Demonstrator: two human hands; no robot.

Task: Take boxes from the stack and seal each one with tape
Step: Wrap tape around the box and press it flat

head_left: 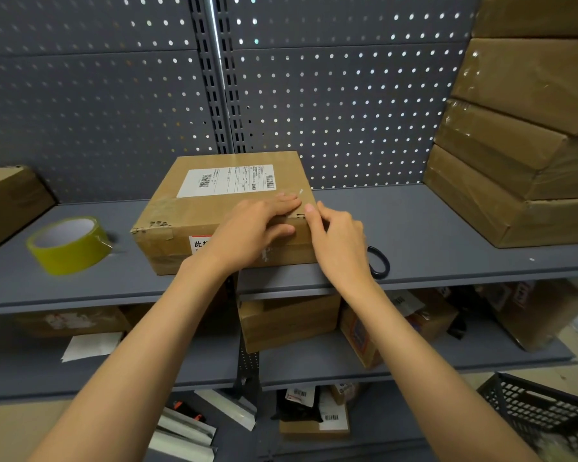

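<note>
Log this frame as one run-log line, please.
step: pressing tape | box: on shelf | left hand: flat on box | right hand: at box corner | tape roll: left, idle

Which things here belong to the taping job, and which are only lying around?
Job: box under left hand and right hand; tape roll; box stack.
Lying around: black ring; lower-shelf parcels; black basket.
</note>
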